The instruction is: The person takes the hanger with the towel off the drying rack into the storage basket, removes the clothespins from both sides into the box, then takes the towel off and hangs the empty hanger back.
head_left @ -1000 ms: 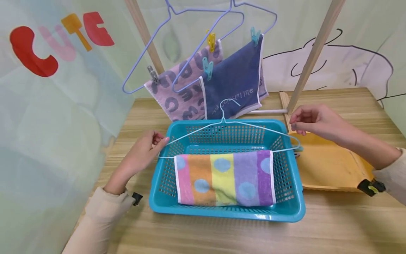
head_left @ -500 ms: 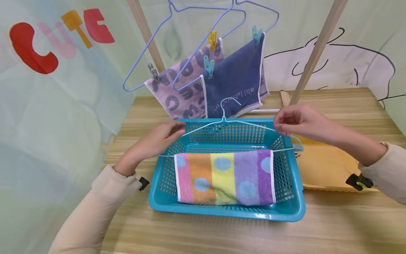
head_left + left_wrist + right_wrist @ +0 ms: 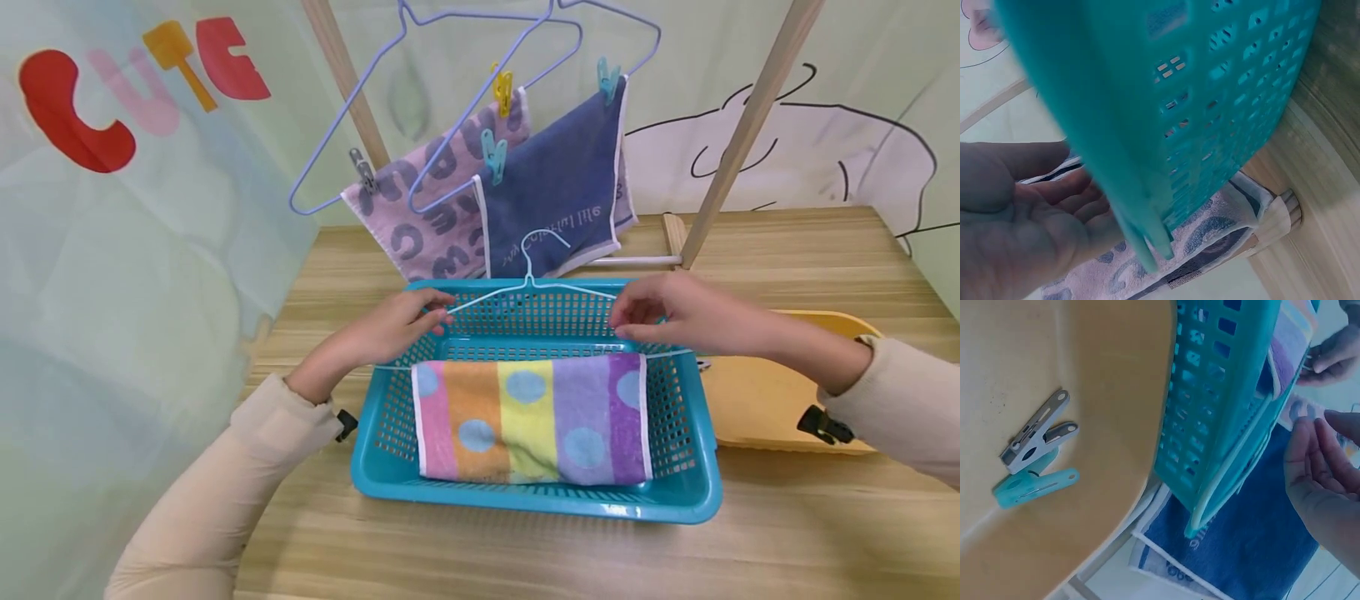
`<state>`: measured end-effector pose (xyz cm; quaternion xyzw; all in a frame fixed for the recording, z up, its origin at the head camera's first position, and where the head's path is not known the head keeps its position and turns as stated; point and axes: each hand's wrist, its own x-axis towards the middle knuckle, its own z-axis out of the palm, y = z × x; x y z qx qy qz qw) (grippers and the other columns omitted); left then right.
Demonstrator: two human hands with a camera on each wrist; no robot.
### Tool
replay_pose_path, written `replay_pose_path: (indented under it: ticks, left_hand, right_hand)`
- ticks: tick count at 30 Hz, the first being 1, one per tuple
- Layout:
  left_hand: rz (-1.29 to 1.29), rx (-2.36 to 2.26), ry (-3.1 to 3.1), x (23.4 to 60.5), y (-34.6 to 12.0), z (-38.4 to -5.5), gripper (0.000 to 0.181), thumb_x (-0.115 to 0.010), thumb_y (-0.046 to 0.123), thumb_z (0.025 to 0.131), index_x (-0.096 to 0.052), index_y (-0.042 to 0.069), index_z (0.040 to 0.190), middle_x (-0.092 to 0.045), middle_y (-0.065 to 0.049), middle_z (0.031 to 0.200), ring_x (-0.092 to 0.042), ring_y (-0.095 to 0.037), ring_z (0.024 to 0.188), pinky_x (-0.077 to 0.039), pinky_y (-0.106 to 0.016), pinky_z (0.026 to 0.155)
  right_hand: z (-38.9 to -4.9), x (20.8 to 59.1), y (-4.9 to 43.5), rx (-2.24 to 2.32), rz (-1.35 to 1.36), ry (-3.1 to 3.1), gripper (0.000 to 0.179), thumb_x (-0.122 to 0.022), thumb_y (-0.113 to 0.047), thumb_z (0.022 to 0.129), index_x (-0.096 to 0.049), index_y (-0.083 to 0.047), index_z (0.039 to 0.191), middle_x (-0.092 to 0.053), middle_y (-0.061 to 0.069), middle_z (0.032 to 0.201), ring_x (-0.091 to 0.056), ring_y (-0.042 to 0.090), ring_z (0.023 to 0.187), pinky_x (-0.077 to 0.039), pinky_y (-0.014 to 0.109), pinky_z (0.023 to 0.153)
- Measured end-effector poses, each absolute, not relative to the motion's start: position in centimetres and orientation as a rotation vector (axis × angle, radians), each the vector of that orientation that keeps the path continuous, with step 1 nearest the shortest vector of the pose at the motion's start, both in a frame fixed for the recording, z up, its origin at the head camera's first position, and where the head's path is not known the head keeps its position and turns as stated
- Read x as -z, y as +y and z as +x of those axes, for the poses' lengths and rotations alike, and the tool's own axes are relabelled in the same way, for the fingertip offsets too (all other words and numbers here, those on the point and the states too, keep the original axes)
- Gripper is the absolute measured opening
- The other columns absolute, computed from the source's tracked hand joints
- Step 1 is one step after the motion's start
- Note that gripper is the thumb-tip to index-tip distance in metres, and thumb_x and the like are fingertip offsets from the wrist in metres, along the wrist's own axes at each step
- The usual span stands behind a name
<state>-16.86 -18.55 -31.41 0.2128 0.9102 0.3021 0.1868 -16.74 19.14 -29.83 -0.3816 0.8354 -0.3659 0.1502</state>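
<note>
Where two hands reach, one striped towel

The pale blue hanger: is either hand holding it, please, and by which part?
The right hand seems empty; the right wrist view shows nothing gripped in its fingers. Whether the left hand pinches the left arm of the hanger cannot be told.

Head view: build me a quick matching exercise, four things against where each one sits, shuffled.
1. Striped towel
2. Navy towel
3. Yellow clip
4. Yellow tray

A. On the pink towel's top edge
B. Beside the basket, on its right
C. Across the pale hanger's lower bar
D. Hung up by teal clips

Pairs: 1-C, 2-D, 3-A, 4-B
</note>
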Motion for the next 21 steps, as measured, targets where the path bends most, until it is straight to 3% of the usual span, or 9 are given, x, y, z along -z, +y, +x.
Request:
replay_pose_path:
  ticks: [6,11,21]
  left_hand:
    - [0.57,-0.872,2.548,31.7,-18.4,-17.2,0.036,-0.042,0.004,0.107,-0.048,-0.013,0.138,-0.066,-0.022,0.117,-0.065,-0.033,0.099,-0.051,-0.04,0.086]
    - [0.561,-0.939,2.536,32.0,-18.6,-17.3,0.031,-0.043,0.001,0.106,-0.054,-0.015,0.131,-0.066,-0.016,0.104,-0.06,-0.035,0.088,-0.047,-0.036,0.077]
    - [0.612,-1.054,2.521,32.4,-18.9,-17.2,0.024,-0.042,0.006,0.108,-0.061,-0.007,0.116,-0.061,-0.008,0.09,-0.051,-0.034,0.081,-0.041,-0.033,0.072]
  right_hand:
    - [-16.4,30.6,18.1,0.882,-1.167,2.438,0.011,-0.069,-0.006,0.094,-0.071,-0.006,0.105,-0.068,-0.002,0.096,-0.063,0.009,0.083,-0.055,0.03,0.076]
    - [-16.3,31.0,17.6,0.841,-1.21,2.433,0.013,-0.07,-0.007,0.093,-0.073,-0.006,0.106,-0.068,-0.002,0.094,-0.062,0.009,0.083,-0.055,0.029,0.075]
    - [-16.2,31.7,17.3,0.811,-1.253,2.41,0.017,-0.072,-0.005,0.091,-0.074,-0.004,0.108,-0.069,-0.005,0.095,-0.063,0.009,0.085,-0.055,0.027,0.075]
